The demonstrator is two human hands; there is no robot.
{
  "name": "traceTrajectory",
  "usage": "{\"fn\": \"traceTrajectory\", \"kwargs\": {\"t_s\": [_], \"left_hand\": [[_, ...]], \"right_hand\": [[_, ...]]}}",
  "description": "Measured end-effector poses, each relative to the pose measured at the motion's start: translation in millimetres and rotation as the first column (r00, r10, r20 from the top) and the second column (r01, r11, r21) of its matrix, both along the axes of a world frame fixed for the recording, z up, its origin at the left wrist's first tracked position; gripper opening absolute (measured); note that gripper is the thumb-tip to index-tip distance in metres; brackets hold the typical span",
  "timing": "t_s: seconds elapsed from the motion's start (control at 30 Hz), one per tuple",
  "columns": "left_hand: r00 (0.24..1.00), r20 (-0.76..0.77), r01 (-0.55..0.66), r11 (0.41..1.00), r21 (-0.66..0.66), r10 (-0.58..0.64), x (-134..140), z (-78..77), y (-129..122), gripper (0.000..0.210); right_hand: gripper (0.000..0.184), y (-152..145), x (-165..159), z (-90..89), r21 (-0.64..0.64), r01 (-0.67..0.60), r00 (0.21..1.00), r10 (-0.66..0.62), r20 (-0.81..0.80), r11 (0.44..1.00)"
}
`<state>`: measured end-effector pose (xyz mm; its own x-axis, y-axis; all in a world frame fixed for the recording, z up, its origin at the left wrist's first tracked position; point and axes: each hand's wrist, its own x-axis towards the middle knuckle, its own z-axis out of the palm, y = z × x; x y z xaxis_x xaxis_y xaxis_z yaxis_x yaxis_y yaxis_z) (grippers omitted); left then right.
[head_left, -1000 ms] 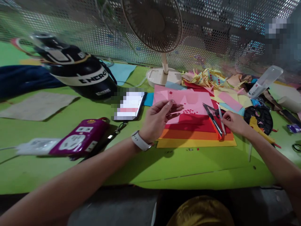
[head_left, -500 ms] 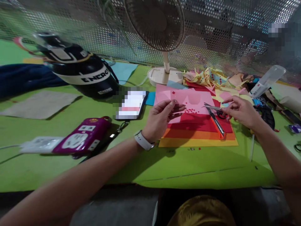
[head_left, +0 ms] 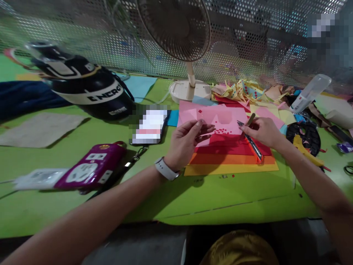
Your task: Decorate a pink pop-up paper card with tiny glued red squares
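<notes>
"ENERGY" is printed in dark capitals on the pale band of the black flask [head_left: 102, 94], the last letter turned by the curve; the white lettering lower down is too small to be read. A label is borne by the clear bottle [head_left: 311, 95], and a gold mark by the purple power strip [head_left: 92, 165], but neither can be made out. The screen of the phone [head_left: 150, 126] is masked by blocks.

A slim metal tool [head_left: 250, 119] is pinched in the grip of the right hand [head_left: 263, 131], its blunt end tilted up past the fingers; it is held over the papers, near the blade of the cutter [head_left: 255, 150]. A second ago it was touched by the same hand lower down, beside the cutter; half a second ago it was pointed towards the left hand [head_left: 187, 138], almost level. It has since been swung steeper and brought nearer the red bits [head_left: 223, 131].

The left hand has been kept in nearly the same place, above the pink sheet [head_left: 231, 115], with thumb and forefinger pressed together and the other fingers loosely extended; whether something tiny is held there cannot be told. The red bits are left scattered on the pink sheet.
</notes>
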<state>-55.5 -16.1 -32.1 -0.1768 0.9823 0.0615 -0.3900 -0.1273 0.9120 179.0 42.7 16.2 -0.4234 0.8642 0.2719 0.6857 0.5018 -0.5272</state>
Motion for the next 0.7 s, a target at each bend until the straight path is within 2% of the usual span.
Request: {"fn": "traceTrajectory", "kwargs": {"t_s": [0.07, 0.13, 0.23, 0.3, 0.47, 0.7], "left_hand": [[1.000, -0.001, 0.001, 1.000, -0.016, -0.001, 0.2, -0.6, -0.2, 0.027], [1.000, 0.005, 0.004, 1.000, -0.029, -0.004, 0.3, -1.1, -0.2, 0.027], [0.999, 0.033, 0.004, 0.999, -0.036, -0.003, 0.0, -1.7, 0.5, 0.025], [0.999, 0.052, 0.003, 0.999, -0.040, -0.001, -0.2, -2.0, 1.1, 0.024], [0.998, 0.068, 0.005, 0.999, -0.049, -0.001, -0.6, -3.5, 2.0, 0.023], [0.997, 0.080, 0.008, 0.999, -0.054, -0.004, -0.5, -3.9, 2.0, 0.022]], "right_hand": [[0.022, 5.8, 2.1, -4.4, -0.056, 0.005, 0.999, -0.007, -0.039, 0.998], [0.027, 12.5, 3.7, -10.7, -0.136, -0.029, 0.979, 0.001, -0.205, 0.990], [0.035, 21.6, 2.4, -23.7, -0.296, -0.114, 0.875, -0.045, -0.482, 0.948], [0.041, 25.8, -0.1, -33.1, -0.383, -0.138, 0.809, -0.119, -0.575, 0.913], [0.047, 27.5, -4.5, -47.3, -0.449, -0.131, 0.734, -0.218, -0.644, 0.884], [0.046, 26.7, -6.2, -52.2, -0.398, -0.109, 0.741, -0.192, -0.643, 0.911]]}}
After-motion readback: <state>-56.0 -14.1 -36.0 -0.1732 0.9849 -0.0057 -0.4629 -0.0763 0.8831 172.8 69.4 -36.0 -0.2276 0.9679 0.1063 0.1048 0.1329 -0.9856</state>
